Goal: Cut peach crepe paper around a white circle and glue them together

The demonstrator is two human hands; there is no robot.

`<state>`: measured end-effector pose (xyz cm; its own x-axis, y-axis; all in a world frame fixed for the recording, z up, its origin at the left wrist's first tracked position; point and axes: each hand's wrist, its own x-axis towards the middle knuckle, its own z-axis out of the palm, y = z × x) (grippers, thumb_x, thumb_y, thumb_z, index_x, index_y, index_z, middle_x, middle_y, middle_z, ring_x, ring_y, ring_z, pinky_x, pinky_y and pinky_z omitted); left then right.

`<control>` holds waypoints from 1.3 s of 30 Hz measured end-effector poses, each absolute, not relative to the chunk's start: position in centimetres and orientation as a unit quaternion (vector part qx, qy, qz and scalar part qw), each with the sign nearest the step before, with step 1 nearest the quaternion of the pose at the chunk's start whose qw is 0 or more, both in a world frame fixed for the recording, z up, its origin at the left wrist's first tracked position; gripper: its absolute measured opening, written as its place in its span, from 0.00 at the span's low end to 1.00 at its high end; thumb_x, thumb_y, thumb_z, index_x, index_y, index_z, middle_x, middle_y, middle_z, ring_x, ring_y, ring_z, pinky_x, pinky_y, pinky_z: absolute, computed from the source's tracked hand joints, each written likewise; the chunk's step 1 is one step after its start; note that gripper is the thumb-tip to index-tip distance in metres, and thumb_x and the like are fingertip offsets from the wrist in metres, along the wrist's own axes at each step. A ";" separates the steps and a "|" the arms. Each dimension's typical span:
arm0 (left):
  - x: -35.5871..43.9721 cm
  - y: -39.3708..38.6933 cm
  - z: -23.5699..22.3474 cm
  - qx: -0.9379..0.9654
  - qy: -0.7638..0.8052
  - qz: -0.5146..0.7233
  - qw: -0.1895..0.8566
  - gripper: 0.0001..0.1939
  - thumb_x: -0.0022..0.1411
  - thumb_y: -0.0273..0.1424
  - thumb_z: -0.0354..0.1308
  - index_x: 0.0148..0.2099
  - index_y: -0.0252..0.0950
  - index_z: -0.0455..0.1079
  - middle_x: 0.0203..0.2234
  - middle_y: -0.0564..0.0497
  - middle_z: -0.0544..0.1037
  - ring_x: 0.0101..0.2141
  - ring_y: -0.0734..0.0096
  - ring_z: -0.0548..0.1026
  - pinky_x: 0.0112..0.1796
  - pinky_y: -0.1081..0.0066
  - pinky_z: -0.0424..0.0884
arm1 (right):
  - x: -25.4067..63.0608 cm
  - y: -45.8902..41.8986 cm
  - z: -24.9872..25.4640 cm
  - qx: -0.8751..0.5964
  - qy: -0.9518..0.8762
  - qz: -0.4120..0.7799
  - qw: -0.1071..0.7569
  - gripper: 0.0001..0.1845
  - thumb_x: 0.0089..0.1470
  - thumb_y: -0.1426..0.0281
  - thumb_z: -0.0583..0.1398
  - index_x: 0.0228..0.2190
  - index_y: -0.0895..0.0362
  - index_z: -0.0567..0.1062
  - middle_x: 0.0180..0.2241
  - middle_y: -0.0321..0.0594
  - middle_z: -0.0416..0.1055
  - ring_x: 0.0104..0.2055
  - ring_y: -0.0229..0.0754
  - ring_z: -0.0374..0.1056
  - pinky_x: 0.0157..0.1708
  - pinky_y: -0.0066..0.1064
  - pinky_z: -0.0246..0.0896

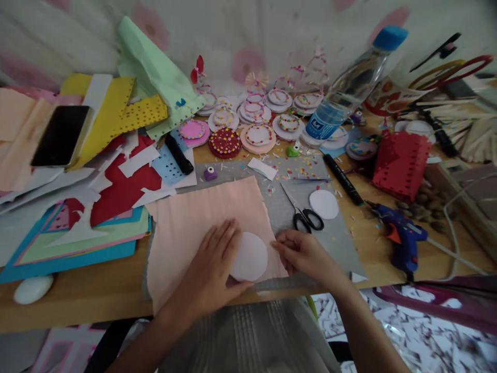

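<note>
A sheet of peach crepe paper (186, 228) lies over the grey cutting mat (341, 248) in front of me. On its lower right part rests a white paper circle (251, 256). My left hand (213, 272) lies flat on the sheet, fingers stretched out, with the thumb at the circle's lower edge. At the sheet's right edge my right hand (305, 254) pinches the crepe paper between thumb and forefinger. Black-handled scissors (305, 215) and a second white paper circle (323, 204) lie beyond my right hand.
Coloured paper (116, 243) and a phone (61, 135) are piled at left. Small decorated paper hats (258, 135) line the back near a water bottle (337, 98). A black marker (344, 178) and a corded blue glue gun (404, 238) lie at right.
</note>
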<state>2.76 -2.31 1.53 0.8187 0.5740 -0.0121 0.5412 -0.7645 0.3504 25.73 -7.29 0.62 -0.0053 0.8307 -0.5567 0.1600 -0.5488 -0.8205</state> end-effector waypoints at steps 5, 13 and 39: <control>1.7 -2.1 1.4 0.960 0.211 0.051 0.175 0.31 0.65 0.40 0.55 0.66 0.34 0.54 0.66 0.41 0.57 0.65 0.51 0.52 0.61 0.50 0.55 | 25.7 -7.3 0.7 -0.651 -0.381 0.590 0.286 0.17 0.52 0.55 0.57 0.22 0.53 0.66 0.13 0.29 0.63 0.13 0.35 0.61 0.14 0.25 0.56; 0.6 -2.5 1.0 0.961 0.198 0.074 0.181 0.25 0.66 0.36 0.56 0.61 0.32 0.61 0.63 0.40 0.62 0.63 0.52 0.56 0.59 0.54 0.61 | 26.0 -7.5 0.6 -0.650 -0.391 0.586 0.285 0.17 0.54 0.56 0.58 0.23 0.54 0.67 0.14 0.29 0.64 0.15 0.35 0.63 0.15 0.24 0.57; -0.3 -2.9 -0.1 0.925 0.247 0.124 0.259 0.30 0.63 0.36 0.57 0.64 0.34 0.57 0.63 0.42 0.63 0.64 0.59 0.57 0.62 0.52 0.57 | 20.9 -8.9 2.8 -0.610 -0.647 0.394 0.232 0.10 0.64 0.75 0.49 0.37 0.56 0.70 0.33 0.41 0.70 0.34 0.41 0.68 0.35 0.31 0.63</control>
